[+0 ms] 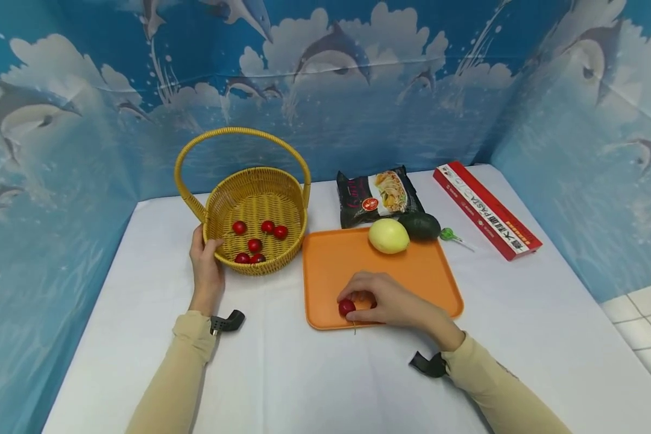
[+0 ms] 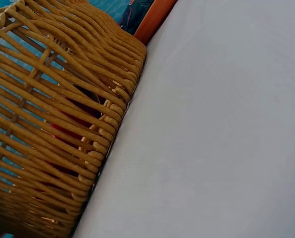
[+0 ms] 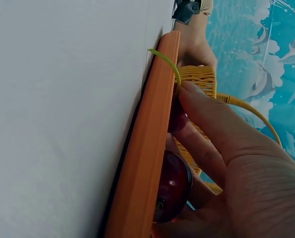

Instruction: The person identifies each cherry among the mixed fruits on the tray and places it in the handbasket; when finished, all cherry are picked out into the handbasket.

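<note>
My left hand [image 1: 206, 265] grips the near left rim of a yellow wicker basket [image 1: 297, 256], thumb over the edge. Several red cherries [image 1: 255, 245] lie on the basket's floor. Over the front edge of an orange tray [image 1: 325, 265], my right hand [image 1: 393, 301] pinches a dark red cherry [image 1: 346, 307] between thumb and fingers. Its green stem [image 3: 168, 60] hangs across the tray rim in the right wrist view. A second dark cherry [image 3: 173, 186] sits behind the rim under that hand, mostly hidden from the head view. The left wrist view shows the basket's woven side [image 2: 63, 114].
A yellow lemon-like fruit [image 1: 389, 235] and a dark green avocado-like fruit [image 1: 420, 226] are at the tray's back edge. Behind stands a black food packet [image 1: 378, 196]. To the right lie a green lollipop [image 1: 449, 234] and a red pasta box [image 1: 487, 210]. A dolphin-print curtain surrounds the table.
</note>
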The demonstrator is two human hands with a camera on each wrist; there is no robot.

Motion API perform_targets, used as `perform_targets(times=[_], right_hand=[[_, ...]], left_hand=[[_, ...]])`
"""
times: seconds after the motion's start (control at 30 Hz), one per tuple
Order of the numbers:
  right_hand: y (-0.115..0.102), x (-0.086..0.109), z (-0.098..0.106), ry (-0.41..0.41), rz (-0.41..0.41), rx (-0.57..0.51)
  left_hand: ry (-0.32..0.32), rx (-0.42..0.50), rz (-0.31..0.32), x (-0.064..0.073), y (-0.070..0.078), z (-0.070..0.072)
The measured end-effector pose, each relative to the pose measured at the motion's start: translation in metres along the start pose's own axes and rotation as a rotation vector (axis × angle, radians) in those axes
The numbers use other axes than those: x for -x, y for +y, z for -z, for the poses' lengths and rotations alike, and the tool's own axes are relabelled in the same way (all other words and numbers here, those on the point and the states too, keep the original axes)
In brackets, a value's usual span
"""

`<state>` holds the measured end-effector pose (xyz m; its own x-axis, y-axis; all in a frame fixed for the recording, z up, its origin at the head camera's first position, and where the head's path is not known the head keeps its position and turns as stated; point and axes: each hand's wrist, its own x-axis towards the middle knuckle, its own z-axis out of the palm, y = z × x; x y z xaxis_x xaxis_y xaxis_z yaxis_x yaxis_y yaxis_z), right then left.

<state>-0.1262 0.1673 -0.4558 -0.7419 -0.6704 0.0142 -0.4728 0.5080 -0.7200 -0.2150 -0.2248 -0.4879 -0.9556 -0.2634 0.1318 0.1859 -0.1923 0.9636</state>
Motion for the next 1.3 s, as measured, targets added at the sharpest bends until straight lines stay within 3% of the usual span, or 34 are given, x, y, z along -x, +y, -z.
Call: perform_targets(times=[0.3, 0.67, 0.9, 1.07, 1.3], right_hand=[[0.000, -0.001, 0.003, 0.042, -0.022, -0.076], [-0.022, -0.021, 0.030, 0.036, -0.048, -0.211], [-0.035, -0.056, 0.043, 0.155, -0.035, -0.254], [-0.049, -0.086, 0.040, 0.166, 0.010, -0.281], [-0.063, -0.129, 0.033, 0.260, 0.020, -0.196]], left_hand=[[-0.002, -0.008, 0.003, 0.000, -0.002, 0.000], [0.011, 0.006, -0.003, 0.002, -0.001, 0.000], [0.003, 0.005, -0.004, 0.002, 0.000, 0.000], [0.006, 0.012, 0.003, 0.002, -0.001, 0.001], [-0.002, 0.004, 0.004, 0.001, 0.000, 0.000]])
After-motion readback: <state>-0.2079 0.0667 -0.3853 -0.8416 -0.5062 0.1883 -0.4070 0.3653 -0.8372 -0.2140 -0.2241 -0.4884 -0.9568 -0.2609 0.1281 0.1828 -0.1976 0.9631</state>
